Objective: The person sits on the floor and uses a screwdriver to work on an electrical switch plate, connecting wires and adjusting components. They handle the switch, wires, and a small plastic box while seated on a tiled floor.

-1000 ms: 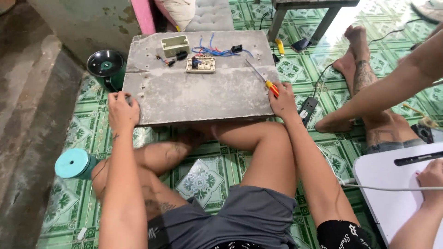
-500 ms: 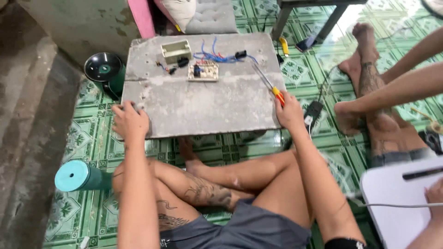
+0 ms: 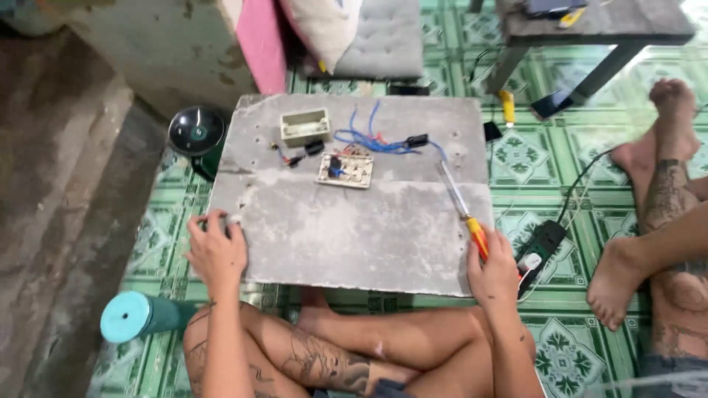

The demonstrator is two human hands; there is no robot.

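Note:
A grey slab board (image 3: 354, 236) lies on the green tiled floor in front of my crossed legs. My left hand (image 3: 216, 250) grips its near left corner. My right hand (image 3: 493, 273) rests at the near right edge, fingers closed around the orange and yellow handle of a screwdriver (image 3: 472, 225) whose shaft lies on the board. Farther back on the board sit a white switch plate (image 3: 345, 169) with blue wires (image 3: 376, 140) and a beige box (image 3: 304, 125).
A black round fan (image 3: 195, 131) stands by the board's far left corner, and a teal cylinder (image 3: 136, 315) lies by my left knee. A black power strip (image 3: 542, 247) and another person's legs (image 3: 664, 206) are to the right. A low table (image 3: 590, 29) and a grey cushion (image 3: 383, 37) are behind.
My legs have folded into a cross under the board's near edge and the view has come closer. Both hands stay at the board's near corners.

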